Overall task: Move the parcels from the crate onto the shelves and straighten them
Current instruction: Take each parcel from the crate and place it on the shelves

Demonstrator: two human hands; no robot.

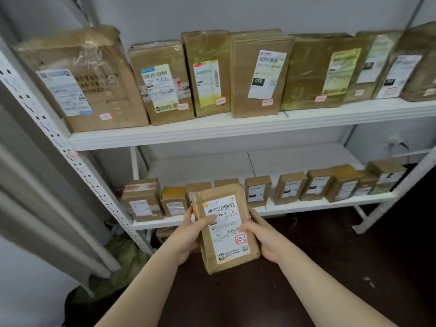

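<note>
Both hands hold one brown parcel (226, 228) upright in the air, in front of the lower shelf (306, 205); the left hand (188, 234) grips its left edge, thumb across the label (a red-bordered sticker reads 33-6); the right hand (262, 237) clasps its right edge; a row of small parcels (290, 188) stands on that shelf.

You hold a flat brown cardboard parcel (226, 230) between your left hand (188, 234) and right hand (262, 237), in front of the white metal lower shelf (306, 205). A row of small brown boxes (290, 188) stands along its front edge. Above, larger brown parcels (258, 74) stand side by side on the white upper shelf (236, 131).
</note>
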